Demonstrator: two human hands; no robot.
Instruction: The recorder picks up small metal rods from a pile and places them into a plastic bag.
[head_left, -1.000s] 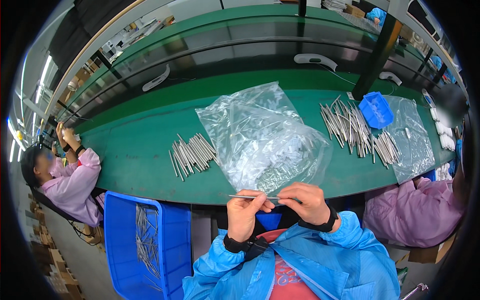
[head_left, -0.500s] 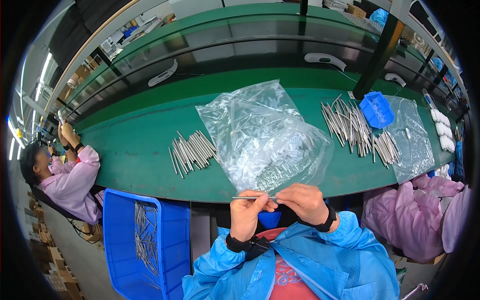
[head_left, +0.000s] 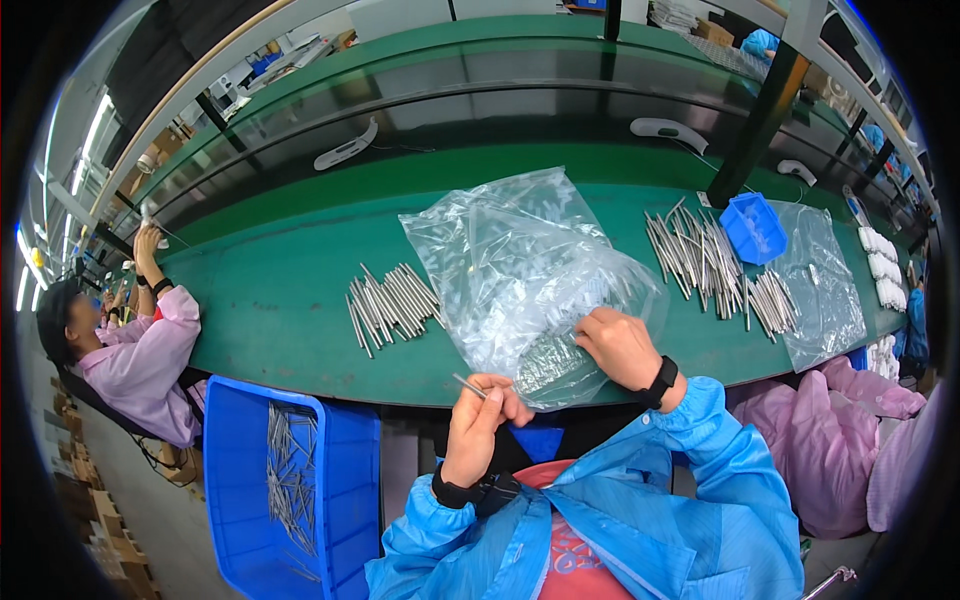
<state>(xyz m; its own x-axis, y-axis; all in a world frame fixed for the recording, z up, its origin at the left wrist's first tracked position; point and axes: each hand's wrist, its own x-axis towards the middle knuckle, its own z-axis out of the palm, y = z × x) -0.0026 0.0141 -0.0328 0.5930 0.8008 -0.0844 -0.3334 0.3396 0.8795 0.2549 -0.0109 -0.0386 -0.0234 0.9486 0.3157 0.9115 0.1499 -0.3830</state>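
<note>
A thin metal rod (head_left: 465,384) is pinched in my left hand (head_left: 474,428) at the table's front edge, one end sticking out past the fingers. My right hand (head_left: 622,350) lies over the clear plastic bag (head_left: 490,260), fingertips drawn together among its small pale pieces (head_left: 585,290); whatever they grip is hidden. Left of the bag, a pile of metal rods (head_left: 392,308) rests on the green table (head_left: 270,290). More metal rods (head_left: 697,255) lie in bunches to its right.
Below the table at left stands a blue crate (head_left: 345,480) with loose rods inside. A small blue bin (head_left: 753,228) and a flat plastic bag (head_left: 825,280) are at the right. People in pink (head_left: 150,350) sit on both sides. A dark post (head_left: 757,130) rises behind the bin.
My hands have come apart. The right one has moved up and over the bag, while the left has lowered slightly to the left and tilted the rod.
</note>
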